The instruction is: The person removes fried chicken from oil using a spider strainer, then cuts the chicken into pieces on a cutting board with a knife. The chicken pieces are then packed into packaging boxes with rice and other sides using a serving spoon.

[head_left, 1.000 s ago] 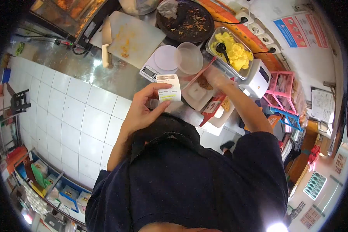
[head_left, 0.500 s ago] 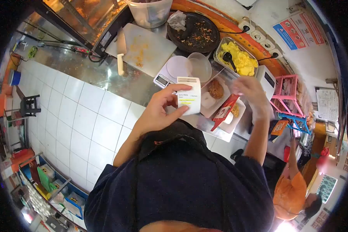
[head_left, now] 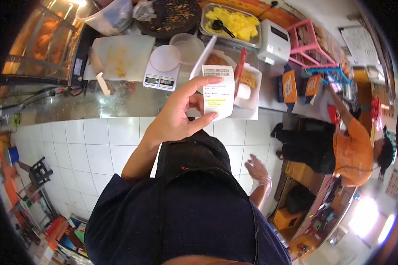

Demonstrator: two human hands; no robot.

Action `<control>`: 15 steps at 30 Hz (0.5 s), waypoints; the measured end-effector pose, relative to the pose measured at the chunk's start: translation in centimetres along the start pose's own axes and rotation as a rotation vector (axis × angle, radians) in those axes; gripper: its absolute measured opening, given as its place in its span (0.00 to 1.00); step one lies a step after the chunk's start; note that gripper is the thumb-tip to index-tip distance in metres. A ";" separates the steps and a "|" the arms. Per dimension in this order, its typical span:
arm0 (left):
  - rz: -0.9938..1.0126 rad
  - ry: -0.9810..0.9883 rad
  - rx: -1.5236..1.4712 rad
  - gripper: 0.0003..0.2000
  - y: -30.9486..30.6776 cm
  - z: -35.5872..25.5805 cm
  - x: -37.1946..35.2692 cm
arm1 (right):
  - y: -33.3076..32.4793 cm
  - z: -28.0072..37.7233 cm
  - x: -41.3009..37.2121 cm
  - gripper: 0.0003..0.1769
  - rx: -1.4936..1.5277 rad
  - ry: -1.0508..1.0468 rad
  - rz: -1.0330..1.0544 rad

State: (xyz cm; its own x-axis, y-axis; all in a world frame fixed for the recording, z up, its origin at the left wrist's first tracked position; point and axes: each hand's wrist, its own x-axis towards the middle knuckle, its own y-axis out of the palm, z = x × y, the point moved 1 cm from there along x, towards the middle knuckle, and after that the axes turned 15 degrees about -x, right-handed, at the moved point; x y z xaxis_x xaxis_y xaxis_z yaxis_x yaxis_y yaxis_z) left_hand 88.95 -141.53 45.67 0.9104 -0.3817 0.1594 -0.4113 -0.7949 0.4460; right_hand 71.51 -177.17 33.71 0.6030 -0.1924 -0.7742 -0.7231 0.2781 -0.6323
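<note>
My left hand (head_left: 181, 115) holds a white printed receipt (head_left: 218, 90) with a yellow highlighted line, pinched between thumb and fingers above the counter edge. My right hand (head_left: 257, 170), in a clear thin glove, hangs low by my side with fingers spread and nothing in it. Behind the receipt stands an open white takeaway box (head_left: 247, 86) with fried food and a red lid flap. A small digital scale (head_left: 162, 73) with a white plate on it sits left of the box.
A steel counter (head_left: 115, 99) carries a white cutting board (head_left: 119, 56), a knife (head_left: 101, 81), a clear bowl (head_left: 189, 44), a dark round tray (head_left: 174, 15), a pan of yellow food (head_left: 234, 23) and a white label printer (head_left: 274, 42). A person in orange (head_left: 353, 150) stands at right.
My right hand left the takeaway box and dropped down to my side. The view swung right. My left hand kept hold of the receipt.
</note>
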 end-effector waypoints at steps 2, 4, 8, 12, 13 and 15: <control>0.025 0.012 0.012 0.30 1.5 0.4 0.6 | 0.1 -0.2 -0.6 0.34 0.036 0.010 -0.074; 0.077 -0.006 0.061 0.32 2.9 0.7 1.2 | 0.6 -1.6 0.2 0.31 0.051 0.026 -0.175; 0.129 -0.033 0.094 0.32 5.6 1.7 2.3 | -2.1 -2.5 1.6 0.23 0.054 0.041 -0.397; 0.119 -0.010 0.125 0.31 8.5 4.0 3.8 | -4.0 -4.9 3.3 0.24 0.164 -0.069 -0.402; 0.109 0.004 0.136 0.31 9.3 4.7 4.3 | -4.4 -5.8 3.8 0.25 0.180 -0.088 -0.364; 0.087 0.008 0.139 0.31 10.9 6.0 5.4 | -5.6 -8.2 5.1 0.25 0.147 -0.101 -0.356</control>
State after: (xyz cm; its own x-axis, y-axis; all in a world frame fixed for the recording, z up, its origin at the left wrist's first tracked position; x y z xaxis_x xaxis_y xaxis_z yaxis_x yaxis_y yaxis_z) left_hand 89.08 -155.06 46.15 0.8713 -0.4486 0.1989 -0.4900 -0.8168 0.3046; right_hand 75.88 -187.38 33.04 0.8425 -0.2099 -0.4962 -0.4114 0.3439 -0.8441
